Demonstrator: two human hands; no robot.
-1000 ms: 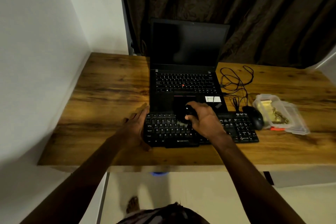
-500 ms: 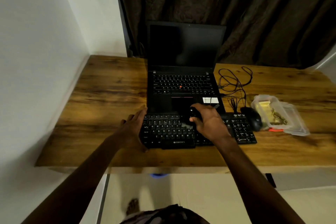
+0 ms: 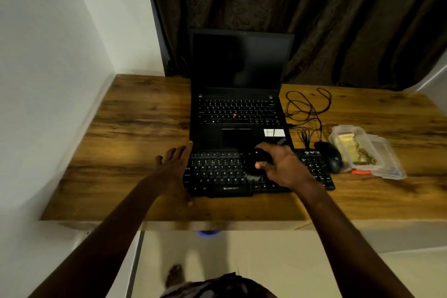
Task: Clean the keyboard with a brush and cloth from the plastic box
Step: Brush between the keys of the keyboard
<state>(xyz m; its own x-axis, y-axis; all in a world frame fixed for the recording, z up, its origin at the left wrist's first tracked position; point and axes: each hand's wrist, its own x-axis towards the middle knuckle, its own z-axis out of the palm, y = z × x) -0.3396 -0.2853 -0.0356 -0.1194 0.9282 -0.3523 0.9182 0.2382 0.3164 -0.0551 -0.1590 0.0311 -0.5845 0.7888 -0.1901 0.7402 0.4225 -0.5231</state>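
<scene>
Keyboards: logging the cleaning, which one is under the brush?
The separate keyboard in front of the laptop: the right hand holds the brush on it; the laptop's own keys are untouched.

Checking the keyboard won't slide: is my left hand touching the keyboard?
Touching. The head view shows the left hand against the left end of the keyboard, forefinger at its far corner, thumb at its near corner, no gap.

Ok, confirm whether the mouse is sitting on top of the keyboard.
No, the mouse lies on the desk beside the right end of the keyboard, between it and the plastic box.
</scene>
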